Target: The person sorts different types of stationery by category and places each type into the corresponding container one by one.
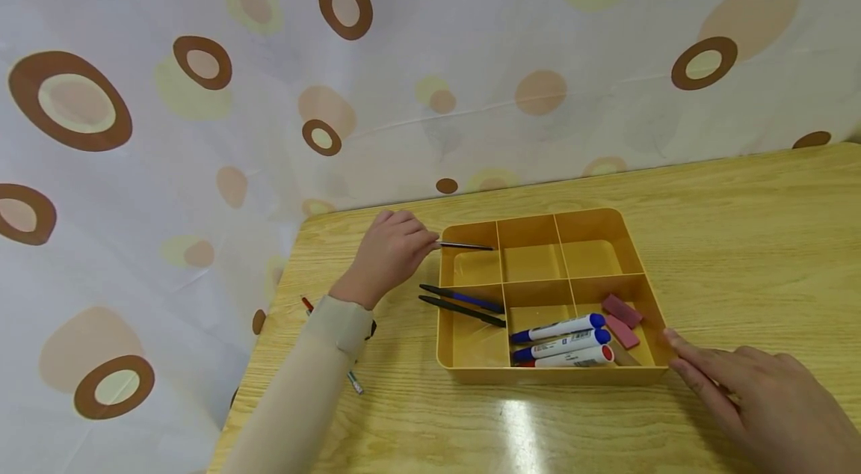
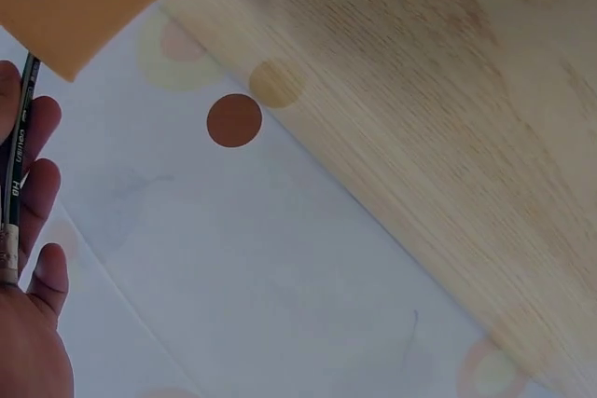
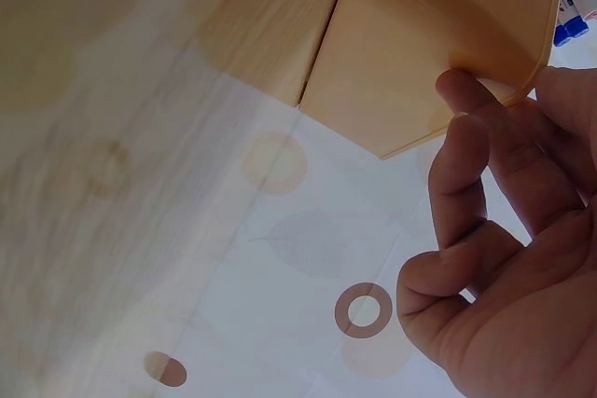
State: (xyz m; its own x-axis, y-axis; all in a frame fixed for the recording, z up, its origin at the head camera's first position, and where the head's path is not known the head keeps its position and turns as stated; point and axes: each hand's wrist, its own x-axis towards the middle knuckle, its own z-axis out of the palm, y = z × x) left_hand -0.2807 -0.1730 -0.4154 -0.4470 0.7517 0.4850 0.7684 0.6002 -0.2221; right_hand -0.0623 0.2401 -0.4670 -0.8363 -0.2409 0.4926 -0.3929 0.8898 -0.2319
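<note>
A yellow-orange divided tray (image 1: 558, 376) sits on the table. At its back left compartment my left hand (image 1: 397, 253) pinches a dark HB pencil (image 1: 466, 245), whose far end reaches over that compartment. The left wrist view shows the pencil (image 2: 20, 146) lying along the fingers, its ferrule end near the palm. My right hand (image 1: 780, 399) pinches the tray's front right side between thumb and index finger (image 3: 476, 100), the other fingers curled loosely. Two pens (image 1: 464, 311) lean over the front left compartment's wall. Capped markers (image 1: 565, 345) and pink erasers (image 1: 622, 323) lie in the front compartments to the right.
Left of the tray, partly hidden under my left forearm, pencils lie on the table, with a red tip (image 1: 307, 303) and another end (image 1: 355, 383) showing. A patterned cloth (image 1: 417, 122) hangs behind the table (image 1: 760, 257) and along its left edge.
</note>
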